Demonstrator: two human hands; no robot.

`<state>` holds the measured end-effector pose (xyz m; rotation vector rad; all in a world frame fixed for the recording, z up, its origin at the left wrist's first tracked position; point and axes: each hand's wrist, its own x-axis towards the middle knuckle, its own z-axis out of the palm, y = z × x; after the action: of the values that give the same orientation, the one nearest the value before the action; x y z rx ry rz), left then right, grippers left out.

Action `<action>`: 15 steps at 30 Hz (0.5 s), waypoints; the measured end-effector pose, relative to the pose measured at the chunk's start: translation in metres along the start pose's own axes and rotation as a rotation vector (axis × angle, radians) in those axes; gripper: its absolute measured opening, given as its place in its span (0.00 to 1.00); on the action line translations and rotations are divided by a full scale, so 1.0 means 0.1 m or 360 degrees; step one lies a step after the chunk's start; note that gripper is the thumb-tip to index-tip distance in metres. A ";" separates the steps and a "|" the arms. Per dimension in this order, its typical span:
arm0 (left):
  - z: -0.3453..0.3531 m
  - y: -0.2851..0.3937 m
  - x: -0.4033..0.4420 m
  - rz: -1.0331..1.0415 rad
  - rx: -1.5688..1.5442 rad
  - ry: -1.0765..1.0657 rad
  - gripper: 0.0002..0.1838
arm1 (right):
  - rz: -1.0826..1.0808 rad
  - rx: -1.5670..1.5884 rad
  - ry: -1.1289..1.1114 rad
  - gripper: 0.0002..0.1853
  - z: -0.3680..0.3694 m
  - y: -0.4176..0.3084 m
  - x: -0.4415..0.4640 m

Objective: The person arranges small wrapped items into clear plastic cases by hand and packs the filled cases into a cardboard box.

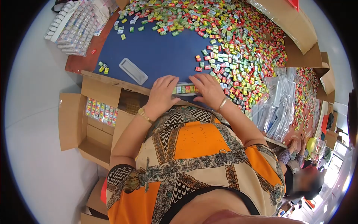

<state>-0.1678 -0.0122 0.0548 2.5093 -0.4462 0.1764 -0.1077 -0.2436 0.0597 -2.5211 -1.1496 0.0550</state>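
At the near edge of the blue tabletop (160, 48) lies a narrow clear plastic tray (182, 95) with a row of small green, yellow and red packets (184, 89) in it. My left hand (162, 91) is closed around its left end, thumb on the near side and fingers on the far side. The right end is gripped by my right hand (209, 89), its fingers curled over the far side. Part of the tray is hidden under both hands. A second clear tray (133, 71) rests on the table to the left of my left hand.
A big heap of small coloured packets (231, 48) spreads over the back and right. Stacked clear trays (276, 100) lie at the right. An open carton (71, 119) holding packed rows (101, 112) stands at the left. Another person (298, 168) works at the far right.
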 end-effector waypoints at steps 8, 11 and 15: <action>0.18 -0.18 0.23 0.0003 0.0061 -0.0573 0.39 | 0.0213 -0.0108 -0.0209 0.39 0.36 0.01 0.01; 0.10 -0.09 0.25 0.0112 0.0174 -0.0406 0.37 | 0.0241 -0.0102 -0.0189 0.39 0.32 -0.04 0.02; 0.22 -0.04 0.24 0.0061 0.0168 -0.0408 0.34 | 0.0195 -0.0148 -0.0088 0.32 0.35 -0.02 0.01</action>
<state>-0.1435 -0.0278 0.0394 2.6394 -0.6015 -0.1122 -0.1149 -0.2310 0.0276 -2.6859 -1.0393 0.1057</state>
